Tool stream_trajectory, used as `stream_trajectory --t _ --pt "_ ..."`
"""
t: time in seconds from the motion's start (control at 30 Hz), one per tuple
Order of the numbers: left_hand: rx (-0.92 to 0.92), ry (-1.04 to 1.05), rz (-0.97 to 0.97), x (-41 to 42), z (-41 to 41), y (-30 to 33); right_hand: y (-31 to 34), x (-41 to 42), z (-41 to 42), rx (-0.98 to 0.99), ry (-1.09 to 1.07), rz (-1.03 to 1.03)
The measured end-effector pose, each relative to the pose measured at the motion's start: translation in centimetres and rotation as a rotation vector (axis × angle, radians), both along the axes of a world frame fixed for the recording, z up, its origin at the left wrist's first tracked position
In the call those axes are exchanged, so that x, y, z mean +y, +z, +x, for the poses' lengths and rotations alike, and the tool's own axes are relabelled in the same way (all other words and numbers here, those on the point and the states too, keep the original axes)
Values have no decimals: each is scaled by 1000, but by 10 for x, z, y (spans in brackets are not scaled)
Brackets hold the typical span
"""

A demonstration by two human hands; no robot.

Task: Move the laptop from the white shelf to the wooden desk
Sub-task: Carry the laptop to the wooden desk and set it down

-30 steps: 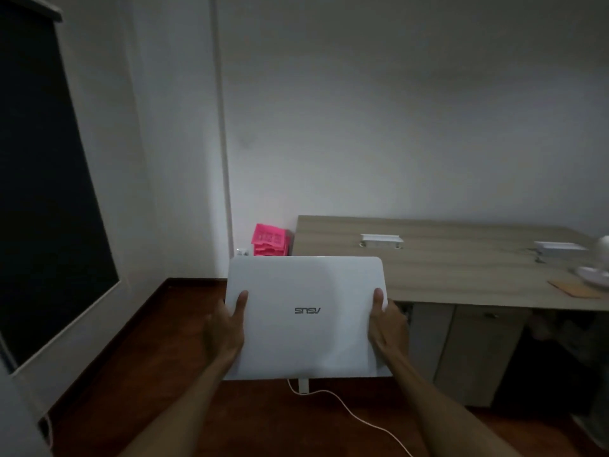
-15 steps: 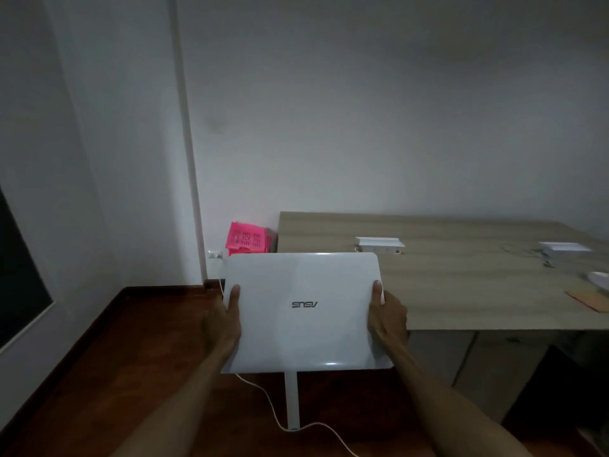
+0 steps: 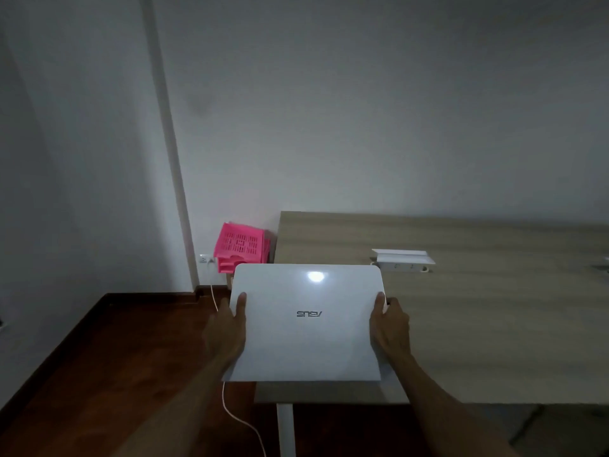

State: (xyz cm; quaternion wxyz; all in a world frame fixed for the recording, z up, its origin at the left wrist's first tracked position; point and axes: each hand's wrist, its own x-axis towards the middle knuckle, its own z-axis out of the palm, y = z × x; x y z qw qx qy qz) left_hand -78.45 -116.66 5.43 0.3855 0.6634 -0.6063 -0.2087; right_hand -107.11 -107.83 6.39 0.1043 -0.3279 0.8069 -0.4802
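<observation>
I hold a closed white laptop (image 3: 306, 321) flat in front of me, its logo upside down to me. My left hand (image 3: 227, 331) grips its left edge and my right hand (image 3: 390, 328) grips its right edge, thumbs on the lid. The laptop hangs over the near left corner of the wooden desk (image 3: 478, 324); its left part sticks out past the desk's left edge. I cannot tell whether it touches the desktop. The white shelf is out of view.
A white power strip box (image 3: 403, 258) lies on the desk behind the laptop. Pink plastic baskets (image 3: 240, 245) stand by the wall left of the desk. A white cable (image 3: 237, 413) runs across the dark wooden floor from a wall socket (image 3: 206, 258). A white desk leg (image 3: 285, 430) stands below.
I have come closer to the desk and turned right. The laptop, held the same way in both hands, has moved forward from in front of the desk to over its near left corner.
</observation>
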Motion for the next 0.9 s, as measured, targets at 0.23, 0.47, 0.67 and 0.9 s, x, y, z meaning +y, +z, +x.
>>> stream_trajectory --t 0.23,0.47,0.67,0.9 --pt "-38 99 119 -111 -76 -38 -43 -132 -74 -39 57 122" --pt "-129 98 305 -208 -117 -109 -112 -211 -114 -86 48 306" --pt "-179 38 369 -262 -135 -167 -163 -249 -133 -88 40 431" --pt "-361 -93 380 -307 -146 -212 -198 -279 -153 -85 40 552"
